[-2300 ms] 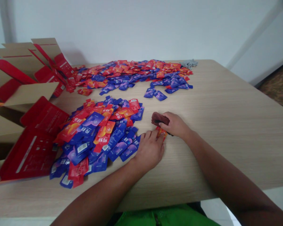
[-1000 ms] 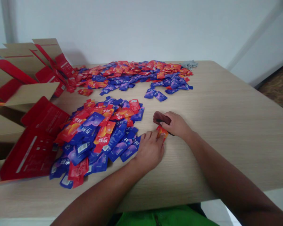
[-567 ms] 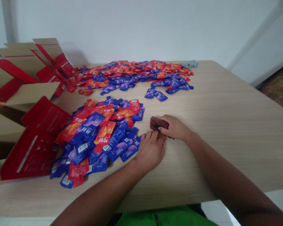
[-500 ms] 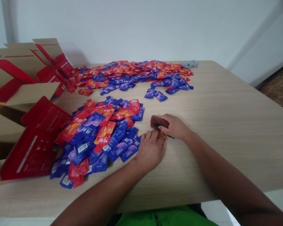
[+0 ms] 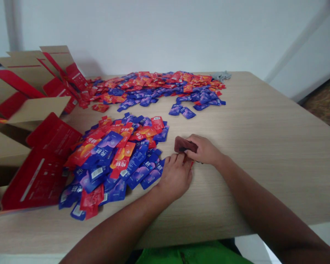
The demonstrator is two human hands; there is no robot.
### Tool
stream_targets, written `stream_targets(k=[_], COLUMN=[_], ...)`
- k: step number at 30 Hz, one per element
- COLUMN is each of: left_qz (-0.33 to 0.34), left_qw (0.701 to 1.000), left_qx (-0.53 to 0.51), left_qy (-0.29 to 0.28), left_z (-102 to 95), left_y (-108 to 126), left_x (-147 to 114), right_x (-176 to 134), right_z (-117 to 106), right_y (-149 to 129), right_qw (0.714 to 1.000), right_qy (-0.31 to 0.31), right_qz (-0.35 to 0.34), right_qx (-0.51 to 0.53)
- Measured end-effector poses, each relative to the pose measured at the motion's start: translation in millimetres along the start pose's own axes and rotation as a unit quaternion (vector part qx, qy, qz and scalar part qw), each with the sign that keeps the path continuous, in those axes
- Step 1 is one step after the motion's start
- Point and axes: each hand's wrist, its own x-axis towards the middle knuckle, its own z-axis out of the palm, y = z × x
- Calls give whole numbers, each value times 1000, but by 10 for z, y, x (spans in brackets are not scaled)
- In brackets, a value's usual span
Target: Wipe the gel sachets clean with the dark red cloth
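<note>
Beside the near pile, my left hand (image 5: 178, 176) rests on the table with its fingers bent over a small red sachet (image 5: 191, 164). Most of that sachet is hidden beneath the fingers. My right hand (image 5: 205, 149) is closed around a dark reddish-brown flat object (image 5: 181, 144) with rounded corners, whose kind I cannot make out. It is held tilted just above the left fingertips, close to the sachet. To the left lies a heap of blue and red-orange sachets (image 5: 107, 148), several with white barcode labels.
Opened cardboard boxes with red insides (image 5: 41, 176) stand along the left edge. A long heap of similar sachets (image 5: 154, 86) stretches across the back of the wooden table (image 5: 264, 146). A grey crumpled cloth (image 5: 222, 76) lies at its right end, near the wall.
The brown object in my right hand has tilted slightly and shifted a little down. Less of the sachet shows by the fingers. My left hand stays in place.
</note>
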Motion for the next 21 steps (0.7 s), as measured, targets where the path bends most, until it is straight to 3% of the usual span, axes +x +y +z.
stream_targets(k=[6, 14, 21], left_qz=[3, 4, -2], left_qw=[1000, 1000, 1000], left_qx=[4, -2, -2], left_qy=[2, 8, 3], left_z=[0, 16, 8], left_y=[6, -2, 3], left_x=[5, -4, -3], right_x=[13, 19, -8], right_z=[49, 21, -11], right_y=[-3, 66, 17], right_qw=[999, 995, 1000], right_qy=[-17, 39, -16], right_qz=[37, 79, 15], right_qx=[-13, -36, 6])
